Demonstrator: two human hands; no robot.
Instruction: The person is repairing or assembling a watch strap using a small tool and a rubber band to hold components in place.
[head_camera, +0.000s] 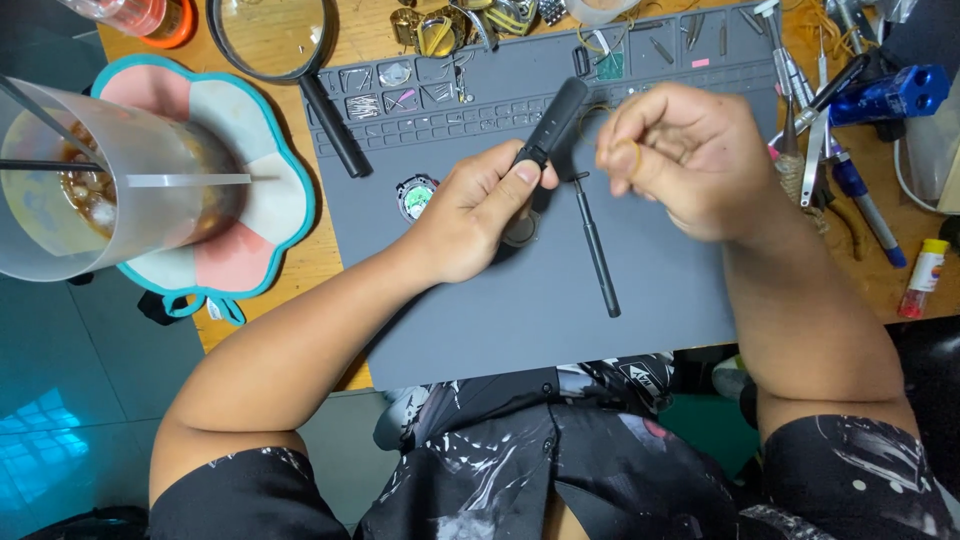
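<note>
My left hand (478, 208) grips a black watch strap (553, 118) that points up and to the right over the grey work mat (480, 320); part of a round watch case shows under the fingers. My right hand (680, 155) hovers just right of the strap's tip, fingers curled around a thin yellowish ring-like band (632, 160); the hand is blurred. A slim black screwdriver (596, 247) lies on the mat between the hands. A small round watch movement (416, 196) rests on the mat left of my left hand.
A magnifying glass (290, 50) lies at the mat's top left. A plastic cup of iced drink (110, 190) stands on a flower-shaped coaster (270, 210) at left. Tweezers, pens and a blue tool (895, 95) crowd the right side. Small parts fill the mat's top trays (400, 95).
</note>
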